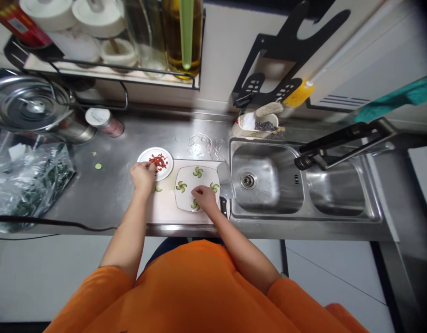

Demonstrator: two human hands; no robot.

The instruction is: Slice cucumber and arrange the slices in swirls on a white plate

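My left hand is at the small round white plate, its fingertips pinched together beside the chopped red pieces. Whatever those fingers hold is hidden. Over the squarish white plate is my right hand, thumb and fingers closed in a pinch; I cannot make out anything between them. Green cucumber-like slices form several pinwheels on this plate, and the left one has a red bit at its centre. Under the plate lies a pale cutting board. A loose green slice rests near my left wrist.
A cleaver lies at the board's right edge, by the double sink and faucet. Left are a plastic bag of greens, a lidded pot and a shaker. Above hangs a condiment rack.
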